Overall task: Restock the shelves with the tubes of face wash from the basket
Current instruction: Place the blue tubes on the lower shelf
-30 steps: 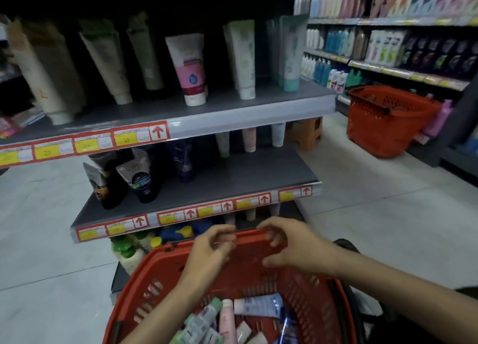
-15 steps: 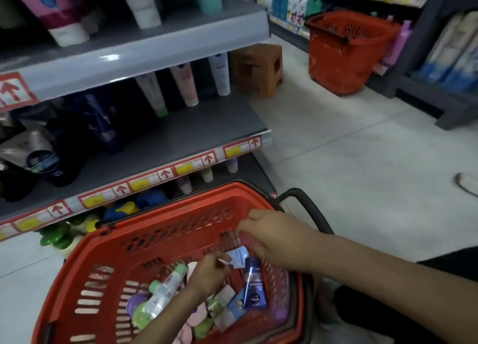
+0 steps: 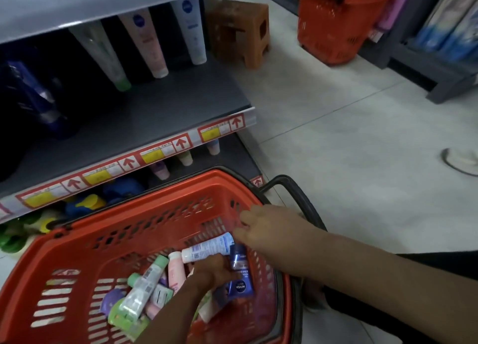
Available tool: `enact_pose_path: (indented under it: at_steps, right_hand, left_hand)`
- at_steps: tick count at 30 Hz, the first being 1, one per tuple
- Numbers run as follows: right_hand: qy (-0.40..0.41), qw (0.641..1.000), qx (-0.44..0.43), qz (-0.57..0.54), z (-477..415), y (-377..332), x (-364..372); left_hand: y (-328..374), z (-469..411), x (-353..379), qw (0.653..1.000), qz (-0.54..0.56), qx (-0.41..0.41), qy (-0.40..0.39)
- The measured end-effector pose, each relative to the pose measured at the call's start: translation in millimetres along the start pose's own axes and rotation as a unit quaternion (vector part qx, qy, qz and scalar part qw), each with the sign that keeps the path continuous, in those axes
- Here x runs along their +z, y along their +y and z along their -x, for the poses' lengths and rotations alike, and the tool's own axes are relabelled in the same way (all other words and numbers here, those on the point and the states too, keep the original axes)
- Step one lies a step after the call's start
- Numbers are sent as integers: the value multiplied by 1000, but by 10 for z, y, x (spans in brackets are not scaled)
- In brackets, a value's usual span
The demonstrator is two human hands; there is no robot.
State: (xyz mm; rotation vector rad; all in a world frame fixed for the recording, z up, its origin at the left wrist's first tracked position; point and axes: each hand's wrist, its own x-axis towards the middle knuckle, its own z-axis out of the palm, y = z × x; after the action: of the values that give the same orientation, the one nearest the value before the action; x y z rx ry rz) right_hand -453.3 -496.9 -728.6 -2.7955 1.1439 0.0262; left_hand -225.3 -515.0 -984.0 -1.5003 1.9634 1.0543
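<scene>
The red basket [image 3: 144,222] sits low in front of me and holds several face wash tubes. A white-and-blue tube [image 3: 207,248] lies on top of the pile, beside a dark blue Nivea tube [image 3: 240,279] and a clear green-capped tube [image 3: 144,281]. My right hand [image 3: 269,230] reaches over the basket's right rim and its fingertips pinch the white-and-blue tube's crimped end. My left hand [image 3: 209,271] is down among the tubes just below that tube, with its fingers curled and hidden. The grey middle shelf [image 3: 144,116] carries three upright tubes [image 3: 155,59] at its back.
Dark blue tubes [image 3: 38,105] stand at the shelf's left. More tubes and bottles [image 3: 160,169] sit on the bottom shelf behind the basket. A brown stool [image 3: 238,30] and a second red basket [image 3: 336,25] stand on the tiled floor. A shoe [image 3: 460,160] shows at right.
My view has tilted down from the shelves to the basket. Both hands dropped from the rim into it, and the right hand took the white-and-blue tube's end.
</scene>
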Motion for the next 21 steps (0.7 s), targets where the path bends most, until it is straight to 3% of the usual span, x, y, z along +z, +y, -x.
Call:
enact_pose_path:
  at_steps: [12,21]
  right_hand:
    - [-47,995,-25,87,6,31,227]
    - [-86,990,-16,111,-61,-41,135]
  left_hand:
    - [-2,-175,146,989,142,-50,17]
    - [-158,50,-273,987,96,-106,69]
